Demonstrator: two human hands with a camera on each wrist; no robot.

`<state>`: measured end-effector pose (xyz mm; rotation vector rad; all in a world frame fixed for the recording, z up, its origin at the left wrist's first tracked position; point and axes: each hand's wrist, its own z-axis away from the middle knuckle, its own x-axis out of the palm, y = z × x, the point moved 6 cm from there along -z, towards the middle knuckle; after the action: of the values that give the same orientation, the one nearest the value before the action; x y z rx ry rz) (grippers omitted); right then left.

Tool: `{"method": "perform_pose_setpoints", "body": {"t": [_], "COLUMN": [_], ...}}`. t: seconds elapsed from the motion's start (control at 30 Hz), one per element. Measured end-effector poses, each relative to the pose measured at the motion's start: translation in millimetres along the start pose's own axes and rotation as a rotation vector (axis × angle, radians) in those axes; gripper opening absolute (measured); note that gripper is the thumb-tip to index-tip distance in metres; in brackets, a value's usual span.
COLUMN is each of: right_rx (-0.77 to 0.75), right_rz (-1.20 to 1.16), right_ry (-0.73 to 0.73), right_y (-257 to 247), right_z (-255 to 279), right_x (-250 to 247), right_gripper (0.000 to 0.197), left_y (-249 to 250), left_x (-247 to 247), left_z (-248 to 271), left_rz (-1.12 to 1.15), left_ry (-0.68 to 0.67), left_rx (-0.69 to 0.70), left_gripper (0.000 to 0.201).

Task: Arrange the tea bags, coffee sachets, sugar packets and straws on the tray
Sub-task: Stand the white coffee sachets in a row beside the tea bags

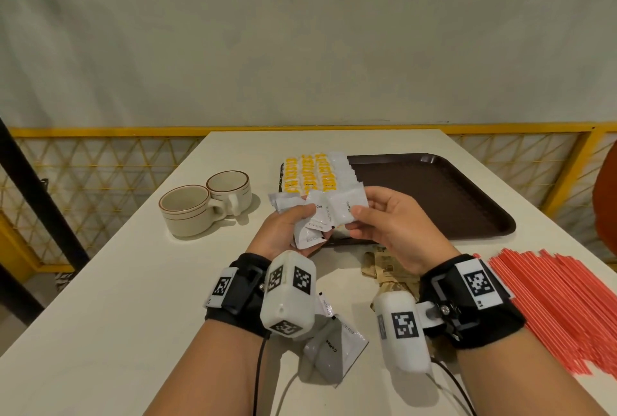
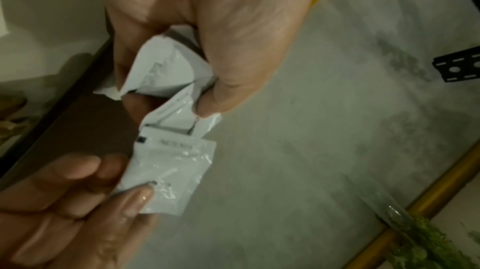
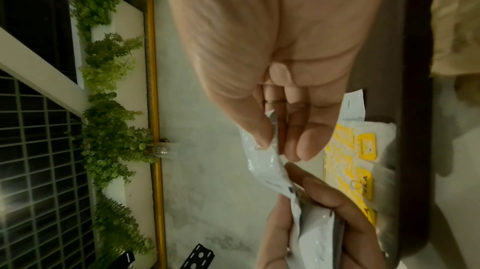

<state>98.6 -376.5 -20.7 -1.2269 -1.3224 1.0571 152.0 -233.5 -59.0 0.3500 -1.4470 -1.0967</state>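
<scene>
You are standing at the white table, where the brown tray is lying at the far right with most of its floor bare, presumably being kept free for what has yet to be laid out. The red straws are fanning across the table at your right, well apart from the tray and not yet arranged. Two cups are sitting side by side at the left. Yellow tea bags are lying in neat rows along the tray's left end, with a line of white packets just beside them. Your left hand is gripping a bunch of white coffee sachets just above the tray's near corner (a handy stock to deal from, it seems), while your right hand is pinching the edge of the top sachet between thumb and fingers, apparently peeling it off for placing. More sachets are waiting on the table between your wrists, and brown paper packets, possibly the sugar, are lying under your right wrist.
</scene>
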Motion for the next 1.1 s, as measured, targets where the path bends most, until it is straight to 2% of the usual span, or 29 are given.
{"method": "perform_pose_setpoints", "body": {"t": [0.1, 0.2, 0.27, 0.47, 0.57, 0.67, 0.8, 0.9, 1.0, 1.1], "right_rx": [0.048, 0.074, 0.079, 0.04, 0.01, 0.019, 0.031, -0.013, -0.12, -0.126], "right_rz": [0.062, 0.104, 0.127, 0.109, 0.153, 0.196, 0.235, 0.38, 0.549, 0.673], "right_ry": [-0.034, -0.042, -0.034, 0.031, -0.037, -0.144, -0.188, -0.127, -0.044, -0.246], "right_y": [8.6, 13.2, 13.8, 6.7, 3.7, 4.8, 7.9, 6.9, 0.5, 4.0], "right_z": [-1.3, -2.7, -3.2, -2.0, -1.2, 2.1, 3.3, 2.8, 1.6, 3.3], "right_x": [0.8, 0.8, -0.7, -5.2, -2.7, 8.0, 13.0, 13.6, 10.4, 21.0], "right_gripper": [0.032, 0.023, 0.018, 0.011, 0.018, 0.022, 0.029, 0.033, 0.045, 0.087], "left_y": [-3.4, -7.2, -10.2, -12.2, -15.1, -18.2, -22.6, -24.1, -21.9, -16.5], "left_x": [0.5, 9.0, 11.2, 10.5, 14.3, 15.5, 15.9, 19.9, 18.2, 13.8], "left_z": [0.1, 2.9, 3.2, -3.4, -1.7, -2.5, -1.5, 1.9, 2.4, -0.1], "left_rz": [-0.159, -0.233, -0.282, -0.435, -0.443, -0.363, -0.425, -0.387, -0.485, -0.498], "left_ry": [-0.026, -0.098, -0.092, -0.13, -0.211, -0.247, -0.291, -0.278, -0.232, -0.118], "left_rx": [-0.023, -0.063, -0.103, -0.176, -0.207, -0.227, -0.243, -0.227, -0.166, -0.126], "left_gripper": [0.034, 0.025, 0.028, 0.076, 0.091, 0.094, 0.103, 0.082, 0.067, 0.076]}}
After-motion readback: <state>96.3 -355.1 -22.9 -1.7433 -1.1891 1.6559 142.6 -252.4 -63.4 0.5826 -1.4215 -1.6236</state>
